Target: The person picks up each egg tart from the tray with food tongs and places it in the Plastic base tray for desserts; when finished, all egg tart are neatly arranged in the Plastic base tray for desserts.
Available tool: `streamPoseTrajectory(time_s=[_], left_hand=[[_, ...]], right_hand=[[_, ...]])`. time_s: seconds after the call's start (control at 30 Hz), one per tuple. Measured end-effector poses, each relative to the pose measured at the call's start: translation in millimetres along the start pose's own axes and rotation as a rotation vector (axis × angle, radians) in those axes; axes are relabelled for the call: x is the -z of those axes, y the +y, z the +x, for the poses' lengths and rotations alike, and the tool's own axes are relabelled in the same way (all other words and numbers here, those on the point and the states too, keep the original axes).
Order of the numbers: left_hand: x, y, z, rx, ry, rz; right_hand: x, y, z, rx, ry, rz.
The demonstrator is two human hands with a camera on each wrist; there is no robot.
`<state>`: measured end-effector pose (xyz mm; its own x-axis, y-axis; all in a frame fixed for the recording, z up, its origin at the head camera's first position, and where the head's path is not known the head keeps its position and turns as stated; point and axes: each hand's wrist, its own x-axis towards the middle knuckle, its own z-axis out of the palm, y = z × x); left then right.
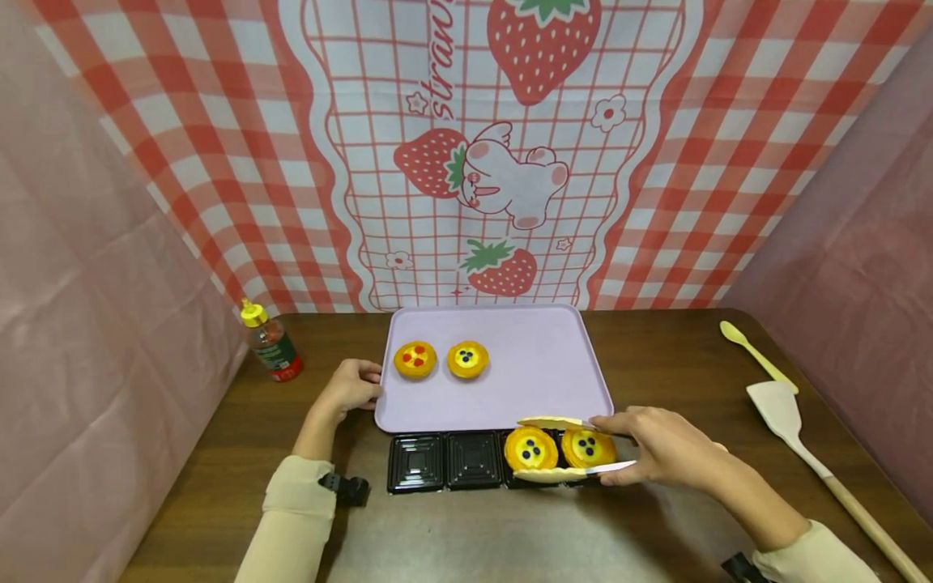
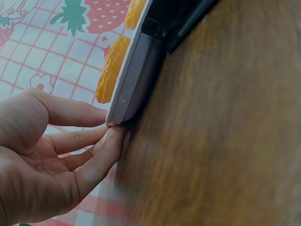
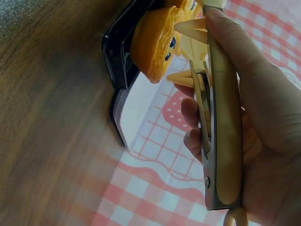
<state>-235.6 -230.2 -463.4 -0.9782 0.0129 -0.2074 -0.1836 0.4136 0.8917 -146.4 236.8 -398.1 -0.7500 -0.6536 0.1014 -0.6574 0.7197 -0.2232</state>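
My left hand [image 1: 353, 385] pinches the left rim of a lilac tray [image 1: 539, 356]; in the left wrist view, its fingertips meet at the tray's corner. On that tray sit a tart with red toppings [image 1: 415, 359] and a tart with blueberries [image 1: 467, 359]. My right hand [image 1: 666, 449] holds cream-tipped tongs [image 3: 223, 122]. Their spread arms lie on both sides of a blueberry tart [image 1: 531, 449] in a black compartmented container [image 1: 416, 463]. A second blueberry tart [image 1: 589, 447] stands in the rightmost compartment, partly under the tongs. Whether the tips press the tart is unclear.
A squeeze bottle [image 1: 273, 343] with a yellow cap stands at the left. To the right lie a pale yellow spoon [image 1: 758, 355] and a white spatula [image 1: 778, 409] with a wooden handle. A strawberry-patterned cloth [image 1: 503, 178] hangs behind the wooden table [image 1: 656, 348].
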Motion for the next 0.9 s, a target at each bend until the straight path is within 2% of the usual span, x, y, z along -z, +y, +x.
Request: streamPoseTrajectory(time_s=[0.2,0.47,0.7,0.9], left_hand=[[0.7,-0.1,0.0,-0.003,0.008,0.001],[0.7,1.1,-0.9,0.015,0.002,0.007],[1.8,2.2,-2.7,0.006,0.001,0.002],[0.0,3.4,-3.7,0.002,-0.002,-0.016]], right_hand=[[2,0,0.0,-0.017,0.023,0.019],[7,-1,0.6,-0.027,0.060,0.117],[11,1,3.1,-0.011,0.112,0.104],[26,3,9.7,-0.008,0.144,0.106]])
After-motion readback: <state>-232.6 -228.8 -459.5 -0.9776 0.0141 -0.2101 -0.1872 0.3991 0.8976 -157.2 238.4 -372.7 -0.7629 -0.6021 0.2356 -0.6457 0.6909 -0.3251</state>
